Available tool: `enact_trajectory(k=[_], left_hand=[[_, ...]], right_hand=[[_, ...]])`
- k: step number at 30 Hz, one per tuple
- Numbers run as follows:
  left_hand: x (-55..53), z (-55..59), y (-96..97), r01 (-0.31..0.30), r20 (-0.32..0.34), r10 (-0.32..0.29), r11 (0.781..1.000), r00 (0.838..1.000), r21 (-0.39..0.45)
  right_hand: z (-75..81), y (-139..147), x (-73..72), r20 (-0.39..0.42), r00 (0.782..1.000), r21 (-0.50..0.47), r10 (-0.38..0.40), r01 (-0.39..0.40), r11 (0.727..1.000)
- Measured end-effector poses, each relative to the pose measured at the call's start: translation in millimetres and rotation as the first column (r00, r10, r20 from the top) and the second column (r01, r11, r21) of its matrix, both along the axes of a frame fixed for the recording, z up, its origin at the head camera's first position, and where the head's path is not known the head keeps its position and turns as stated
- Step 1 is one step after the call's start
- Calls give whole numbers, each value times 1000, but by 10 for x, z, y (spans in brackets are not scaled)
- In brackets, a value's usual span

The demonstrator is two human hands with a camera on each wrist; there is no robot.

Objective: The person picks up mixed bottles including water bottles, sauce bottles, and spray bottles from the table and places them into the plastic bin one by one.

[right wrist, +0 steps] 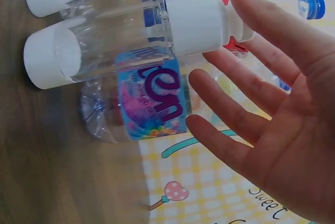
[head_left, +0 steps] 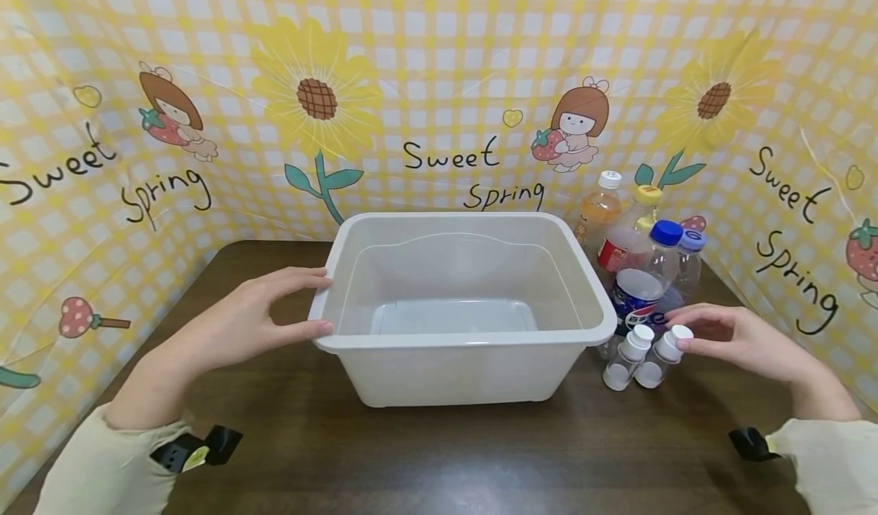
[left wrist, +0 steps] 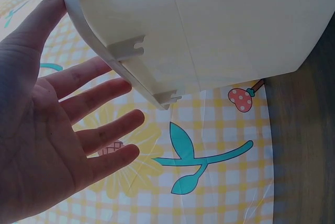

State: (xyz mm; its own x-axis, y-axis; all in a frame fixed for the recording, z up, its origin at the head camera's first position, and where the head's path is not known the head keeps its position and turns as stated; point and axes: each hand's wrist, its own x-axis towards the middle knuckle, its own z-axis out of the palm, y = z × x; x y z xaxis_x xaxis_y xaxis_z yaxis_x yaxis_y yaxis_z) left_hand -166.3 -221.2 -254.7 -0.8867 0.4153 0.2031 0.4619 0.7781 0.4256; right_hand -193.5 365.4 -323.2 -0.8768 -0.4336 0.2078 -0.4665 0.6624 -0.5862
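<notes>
A pale grey plastic tub (head_left: 453,378) stands on the brown table, and nothing lies inside it. My left hand (head_left: 240,321) touches the tub's left rim with thumb and fingertips. In the left wrist view the left hand (left wrist: 52,135) has its fingers spread beside the tub wall (left wrist: 220,30). At the right, my right hand (head_left: 754,347) is by the white cap of a small clear bottle (head_left: 652,372). The right wrist view shows the thumb of the right hand (right wrist: 293,130) at that cap (right wrist: 196,25), with the other fingers loosely extended. A matching bottle (head_left: 620,369) stands alongside.
Behind the small bottles stand a blue-capped Pepsi bottle (head_left: 638,290), a purple-capped bottle (head_left: 688,263), a yellow-capped bottle (head_left: 631,233) and an orange drink bottle (head_left: 600,206). They crowd the tub's right side. A yellow checked cloth (head_left: 439,65) encloses the table's back and sides.
</notes>
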Motion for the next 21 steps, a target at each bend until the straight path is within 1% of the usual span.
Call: enact_trajectory(k=[5, 13, 16, 19, 21], left_hand=[[2, 2, 0, -1, 2, 1, 1000, 1000, 2], [-1, -4, -7, 3, -5, -3, 1000, 1000, 1], [-1, -4, -7, 2, 1, -2, 1000, 1000, 2], [0, -1, -5, 2, 5, -2, 1000, 1000, 3], [-2, 1, -2, 4, 4, -4, 1000, 1000, 2]], right_hand=[[92, -19, 30, -26, 999, -9, -38, 37, 999], [322, -73, 98, -90, 989, -4, -118, 118, 993], [399, -87, 123, -88, 987, -27, -134, 132, 991], [476, -99, 148, -107, 982, -47, -158, 153, 987], [535, -106, 166, -134, 975, -58, -177, 171, 984]])
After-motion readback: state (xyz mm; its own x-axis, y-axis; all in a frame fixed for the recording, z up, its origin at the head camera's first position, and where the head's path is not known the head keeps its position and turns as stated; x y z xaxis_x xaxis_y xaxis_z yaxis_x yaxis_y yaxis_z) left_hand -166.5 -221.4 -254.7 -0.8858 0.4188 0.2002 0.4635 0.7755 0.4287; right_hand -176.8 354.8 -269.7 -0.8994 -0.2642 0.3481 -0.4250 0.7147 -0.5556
